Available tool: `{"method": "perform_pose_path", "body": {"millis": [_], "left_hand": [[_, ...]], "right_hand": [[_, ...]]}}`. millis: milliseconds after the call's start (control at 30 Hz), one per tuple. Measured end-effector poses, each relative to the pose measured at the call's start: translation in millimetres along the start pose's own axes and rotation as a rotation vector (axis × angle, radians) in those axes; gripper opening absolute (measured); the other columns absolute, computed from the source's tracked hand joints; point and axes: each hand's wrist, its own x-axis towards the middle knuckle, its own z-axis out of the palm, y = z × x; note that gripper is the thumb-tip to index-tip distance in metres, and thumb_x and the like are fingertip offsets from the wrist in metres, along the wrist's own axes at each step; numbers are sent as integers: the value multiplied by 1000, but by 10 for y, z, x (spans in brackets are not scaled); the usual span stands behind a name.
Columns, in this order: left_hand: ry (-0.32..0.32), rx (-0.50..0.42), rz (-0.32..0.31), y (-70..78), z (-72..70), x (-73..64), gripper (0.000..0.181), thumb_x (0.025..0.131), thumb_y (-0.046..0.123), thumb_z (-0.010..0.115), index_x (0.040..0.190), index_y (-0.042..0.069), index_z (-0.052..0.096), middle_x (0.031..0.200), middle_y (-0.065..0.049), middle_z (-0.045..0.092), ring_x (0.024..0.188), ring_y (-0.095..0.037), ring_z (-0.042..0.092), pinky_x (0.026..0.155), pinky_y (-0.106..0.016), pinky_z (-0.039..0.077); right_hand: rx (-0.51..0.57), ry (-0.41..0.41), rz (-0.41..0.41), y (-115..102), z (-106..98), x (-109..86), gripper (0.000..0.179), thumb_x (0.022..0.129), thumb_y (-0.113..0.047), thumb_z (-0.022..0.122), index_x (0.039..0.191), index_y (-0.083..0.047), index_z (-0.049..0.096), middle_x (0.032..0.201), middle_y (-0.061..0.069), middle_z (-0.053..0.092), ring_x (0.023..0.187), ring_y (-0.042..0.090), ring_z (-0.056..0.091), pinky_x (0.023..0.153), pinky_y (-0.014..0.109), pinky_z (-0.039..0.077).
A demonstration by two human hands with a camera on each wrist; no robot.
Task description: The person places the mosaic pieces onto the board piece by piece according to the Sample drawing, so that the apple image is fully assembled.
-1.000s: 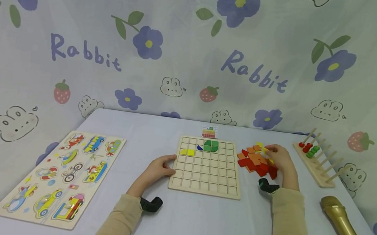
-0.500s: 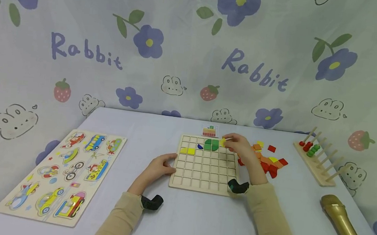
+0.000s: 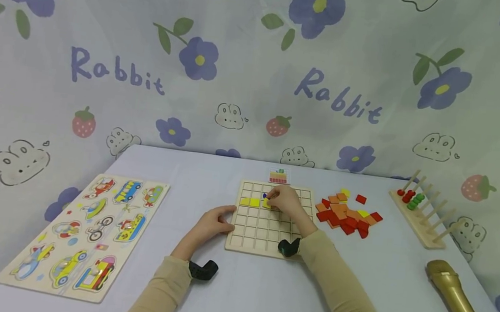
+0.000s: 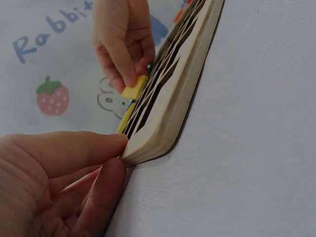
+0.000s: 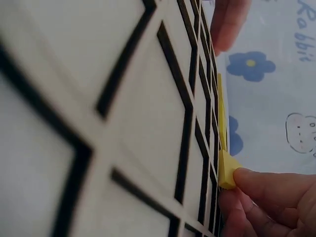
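The square wooden grid board lies on the white cloth-covered worktop, the left hand touching its left edge and the right hand above its far half. Between the right hand's fingers is a flat yellow tile. Left of it, in one row on the board, sit two yellow square tiles; a small dark-blue flat piece is just beside the fingertips. Beyond the right hand, behind the board, is a small rectangular printed card. Right of that hand lies a heap of red, orange and yellow flat tiles, then a wooden peg rack with red and green beads; nearer the person, a long gold microphone. Left of the left hand, well apart, lies a rectangular wooden vehicle puzzle.
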Motion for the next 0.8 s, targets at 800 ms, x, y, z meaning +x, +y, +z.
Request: {"method": "perform_pose_path", "body": {"millis": [800], "left_hand": [[-5, 4, 3, -3, -7, 9, 59, 79, 11, 71, 134, 9, 49, 76, -6, 58, 68, -14, 55, 63, -27, 45]], "right_hand": [[28, 84, -25, 205, -431, -142, 22, 87, -13, 63, 106, -3, 67, 103, 14, 62, 95, 28, 56, 80, 40, 46]]}}
